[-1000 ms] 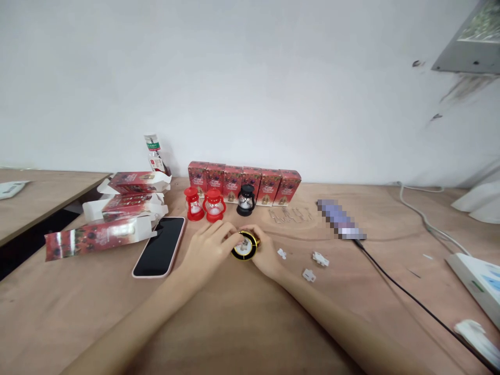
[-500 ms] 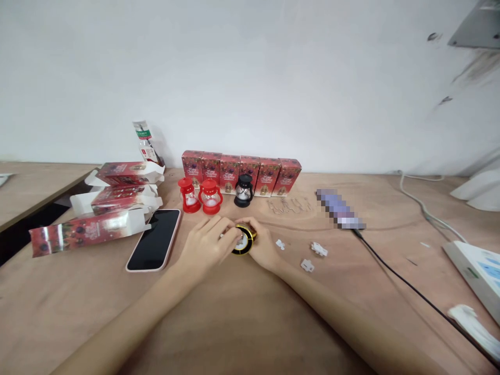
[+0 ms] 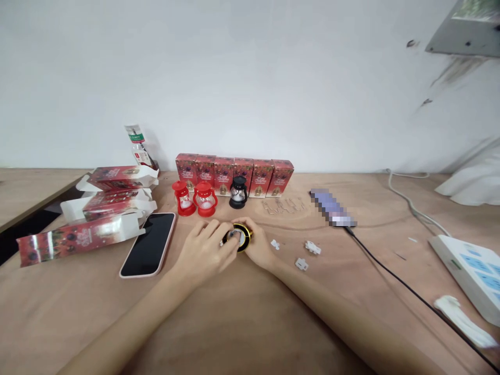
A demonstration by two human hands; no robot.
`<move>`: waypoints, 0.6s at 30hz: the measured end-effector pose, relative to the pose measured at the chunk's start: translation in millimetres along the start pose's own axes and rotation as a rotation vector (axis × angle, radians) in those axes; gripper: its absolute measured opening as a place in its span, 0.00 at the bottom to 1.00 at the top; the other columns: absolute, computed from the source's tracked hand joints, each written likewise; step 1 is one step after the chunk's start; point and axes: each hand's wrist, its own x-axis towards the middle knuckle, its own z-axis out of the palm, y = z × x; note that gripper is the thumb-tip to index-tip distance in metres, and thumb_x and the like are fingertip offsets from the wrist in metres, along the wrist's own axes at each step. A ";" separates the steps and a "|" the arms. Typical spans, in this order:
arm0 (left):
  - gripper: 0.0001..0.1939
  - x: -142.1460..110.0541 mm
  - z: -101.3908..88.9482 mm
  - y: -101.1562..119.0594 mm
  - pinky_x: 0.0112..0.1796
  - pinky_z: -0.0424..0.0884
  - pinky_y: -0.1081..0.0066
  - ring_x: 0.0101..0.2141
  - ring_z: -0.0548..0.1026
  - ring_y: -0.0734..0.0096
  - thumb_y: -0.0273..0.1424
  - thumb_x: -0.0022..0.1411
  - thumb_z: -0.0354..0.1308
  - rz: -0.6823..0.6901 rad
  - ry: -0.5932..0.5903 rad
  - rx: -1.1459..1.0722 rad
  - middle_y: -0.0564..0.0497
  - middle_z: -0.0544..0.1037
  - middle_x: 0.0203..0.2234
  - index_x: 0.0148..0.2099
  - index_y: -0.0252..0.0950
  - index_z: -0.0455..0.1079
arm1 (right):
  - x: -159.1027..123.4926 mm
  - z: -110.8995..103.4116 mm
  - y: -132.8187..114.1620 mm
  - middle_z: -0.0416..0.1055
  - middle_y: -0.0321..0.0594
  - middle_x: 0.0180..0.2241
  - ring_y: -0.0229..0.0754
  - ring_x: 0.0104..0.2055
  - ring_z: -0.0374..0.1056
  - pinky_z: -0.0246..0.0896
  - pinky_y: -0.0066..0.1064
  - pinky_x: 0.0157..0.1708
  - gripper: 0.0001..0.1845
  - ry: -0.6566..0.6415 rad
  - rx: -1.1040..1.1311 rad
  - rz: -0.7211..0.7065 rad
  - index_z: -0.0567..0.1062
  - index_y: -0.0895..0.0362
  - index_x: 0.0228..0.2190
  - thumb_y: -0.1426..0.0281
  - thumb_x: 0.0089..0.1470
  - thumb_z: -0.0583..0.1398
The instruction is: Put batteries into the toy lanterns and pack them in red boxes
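Observation:
My right hand (image 3: 258,249) is closed around a small black and gold lantern (image 3: 247,235), its round underside tilted toward me. My left hand (image 3: 208,249) is at the lantern's left side with bent fingers, a fingertip pressed into the pale middle of the base. Whether a small part is pinched there is hidden by the fingers. Beyond my hands stand a black lantern (image 3: 238,192) and two red ones, the nearer a red lantern (image 3: 205,200). Small white plastic pieces (image 3: 312,247) lie right of my right hand.
A row of red printed boxes (image 3: 224,174) stands near the wall. Opened boxes (image 3: 82,237) and a phone (image 3: 148,245) lie left, a bottle (image 3: 138,148) behind. Thin bent wires (image 3: 283,205), a cabled phone (image 3: 332,207) and a white power strip (image 3: 469,271) are right.
The view has shifted slightly, so objects on the table appear further left. My left fingertip now reaches further over the lantern's base; both hands stay on the lantern.

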 end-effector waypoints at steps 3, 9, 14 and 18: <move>0.10 0.2 -0.8 3.4 0.32 0.63 0.65 0.33 0.71 0.61 0.27 0.62 0.51 -0.033 0.021 -0.007 0.43 0.76 0.37 0.45 0.34 0.69 | 3.8 -1.8 -0.2 0.76 0.36 0.33 0.42 0.36 0.71 0.65 0.34 0.39 0.12 0.072 0.068 0.037 0.72 0.54 0.33 0.71 0.40 0.58; 0.10 -9.4 1.6 33.1 0.36 0.64 0.65 0.38 0.71 0.60 0.25 0.62 0.50 -0.058 0.080 -0.233 0.43 0.75 0.40 0.45 0.33 0.67 | 38.8 -52.3 11.3 0.75 0.39 0.37 0.47 0.42 0.70 0.63 0.40 0.47 0.22 0.313 0.153 0.147 0.73 0.55 0.35 0.68 0.31 0.65; 0.09 -7.4 19.7 76.8 0.41 0.65 0.66 0.40 0.71 0.65 0.23 0.58 0.52 0.058 -0.139 -0.494 0.49 0.76 0.39 0.42 0.34 0.68 | 46.3 -90.8 20.8 0.76 0.40 0.32 0.47 0.37 0.72 0.66 0.43 0.42 0.20 0.348 0.175 0.241 0.74 0.56 0.33 0.64 0.32 0.65; 0.11 12.2 46.1 104.8 0.48 0.63 0.67 0.48 0.70 0.67 0.24 0.60 0.53 0.146 -0.151 -0.536 0.49 0.75 0.47 0.46 0.32 0.67 | 34.1 -81.6 15.3 0.76 0.39 0.29 0.48 0.35 0.72 0.67 0.43 0.42 0.18 0.288 0.140 0.227 0.75 0.56 0.30 0.63 0.32 0.67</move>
